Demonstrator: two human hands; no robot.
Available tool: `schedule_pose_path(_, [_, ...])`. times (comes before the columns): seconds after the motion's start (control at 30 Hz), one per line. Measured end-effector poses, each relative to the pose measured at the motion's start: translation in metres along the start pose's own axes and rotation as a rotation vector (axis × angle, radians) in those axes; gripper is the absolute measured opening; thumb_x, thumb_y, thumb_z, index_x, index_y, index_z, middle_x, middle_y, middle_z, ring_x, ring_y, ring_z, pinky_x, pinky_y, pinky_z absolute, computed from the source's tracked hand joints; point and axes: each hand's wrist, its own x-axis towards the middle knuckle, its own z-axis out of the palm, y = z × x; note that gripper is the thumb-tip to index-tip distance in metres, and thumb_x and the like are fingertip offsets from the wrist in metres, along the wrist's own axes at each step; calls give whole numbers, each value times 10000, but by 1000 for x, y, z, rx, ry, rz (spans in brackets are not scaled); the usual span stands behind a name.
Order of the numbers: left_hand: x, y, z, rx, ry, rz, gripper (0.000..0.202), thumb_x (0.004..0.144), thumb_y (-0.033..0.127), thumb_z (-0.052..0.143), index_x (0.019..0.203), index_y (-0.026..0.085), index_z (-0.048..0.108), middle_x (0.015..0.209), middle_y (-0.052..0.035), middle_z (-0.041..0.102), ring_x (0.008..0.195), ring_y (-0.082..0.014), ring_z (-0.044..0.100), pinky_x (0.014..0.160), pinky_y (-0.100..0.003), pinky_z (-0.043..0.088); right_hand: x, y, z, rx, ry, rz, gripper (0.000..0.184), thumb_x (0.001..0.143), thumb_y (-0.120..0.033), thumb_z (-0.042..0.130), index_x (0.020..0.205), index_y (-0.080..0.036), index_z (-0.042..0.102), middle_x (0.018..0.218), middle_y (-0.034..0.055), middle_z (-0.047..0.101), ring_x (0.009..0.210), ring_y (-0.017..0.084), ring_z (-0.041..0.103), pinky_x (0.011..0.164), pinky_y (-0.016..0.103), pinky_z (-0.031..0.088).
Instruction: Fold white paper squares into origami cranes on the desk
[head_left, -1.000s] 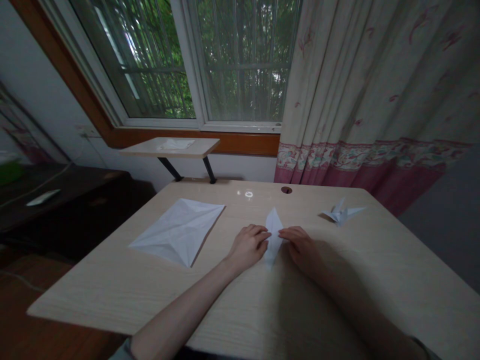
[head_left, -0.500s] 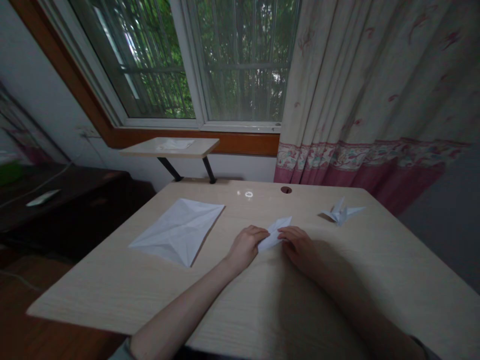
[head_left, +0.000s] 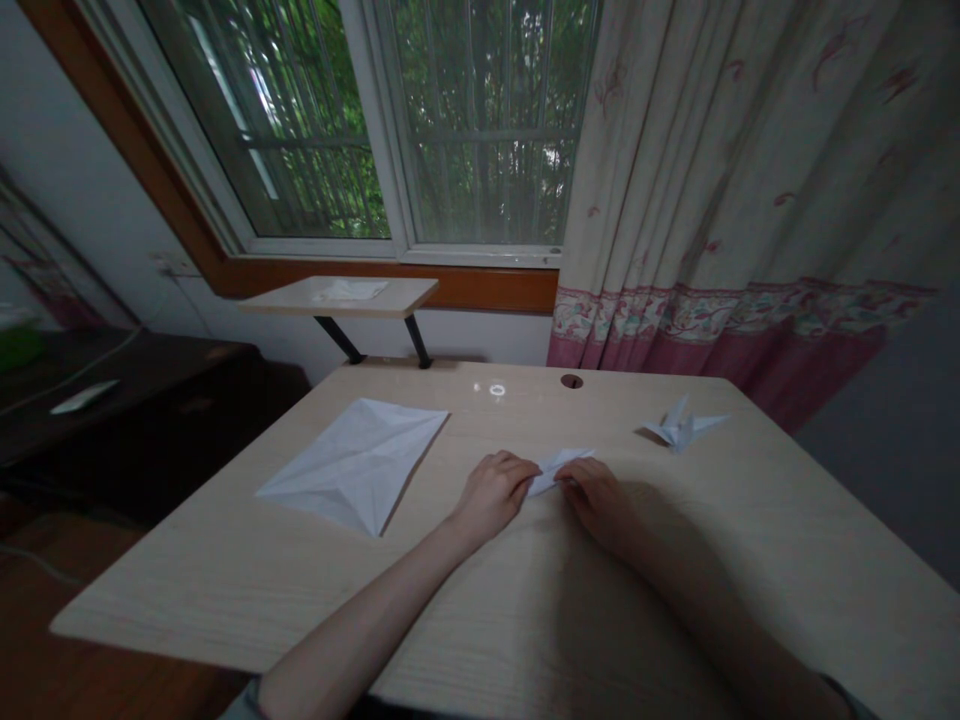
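**Three paper pieces, one held between both hands**

Bearings are clock-face from the middle strip, with 12 o'clock toward the window.

- **Main item:** a narrow white folded paper strip point(head_left: 559, 472), pointed at its right end, lies low and nearly level on a pale wood-grain surface point(head_left: 225, 590). It sits near the surface's front-centre area, held between the hands.
- **Hands:** the left hand point(head_left: 495, 495) has its fingers closed together and curved over the strip's left end, gripping it against the surface. The right hand point(head_left: 596, 500) is bent inward, with its fingertips pinching the strip's right portion. The two hands are just apart, with a short stretch of paper showing between them.
- **At 2 o'clock:** a small white origami crane point(head_left: 682, 430) stands on the surface with its wings spread, well apart from the right hand.
- **At 9 o'clock:** a large white creased paper sheet point(head_left: 356, 465), kite-shaped, lies flat on the surface, well apart from the left hand.
- **At 12 o'clock:** a round cable hole point(head_left: 571, 381) is set near the surface's far edge, below a glazed window with a white frame point(head_left: 487, 130).
- **At 11 o'clock:** a narrow pale wall shelf point(head_left: 337, 297) on black legs carries a flat white paper piece point(head_left: 352, 290).
- **At 1 o'clock:** a cream curtain with a pink hem point(head_left: 712, 180) hangs beside the window.
- **At 9 to 10 o'clock:** a dark wooden cabinet point(head_left: 127, 400) stands beyond the surface.
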Motion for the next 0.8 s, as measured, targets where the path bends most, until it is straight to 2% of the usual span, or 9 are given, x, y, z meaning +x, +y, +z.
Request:
schedule_pose_path(0.2, [-1, -3, 4, -54, 23, 62, 267, 949, 106, 533, 1103, 221, 718, 1081, -27, 758, 1018, -215, 639, 916, -377, 498, 1, -7, -2, 24, 6, 103, 209, 906, -135, 449, 952, -237, 625, 887, 54, 690, 823, 216, 639, 774, 361, 529])
schedule_pose_path(0.47, [-3, -8, 8, -190, 33, 117, 416, 869, -50, 445, 1079, 202, 701, 1071, -23, 743, 1019, -186, 606, 944, -343, 498, 0, -17, -7, 109, 27, 66, 178, 884, -141, 471, 970, -238, 593, 911, 57, 682, 833, 209, 641, 767, 343, 538])
schedule_pose_path(0.67, [-2, -1, 3, -205, 30, 75, 344, 853, -17, 481, 1055, 179, 680, 1044, -47, 722, 1024, -199, 598, 948, -346, 501, 3, -14, -6, 63, 40, 124, 244, 797, -60, 468, 939, -226, 577, 882, 54, 658, 818, 210, 623, 754, 348, 529])
schedule_pose_path(0.8, [-1, 5, -1, -181, 8, 12, 246, 936, 81, 483, 1062, 191, 663, 1046, -47, 712, 1036, -207, 597, 946, -350, 501, 2, -7, -2, 55, 53, 149, 261, 794, -75, 491, 989, -230, 571, 936, 66, 650, 893, 231, 615, 803, 382, 528])
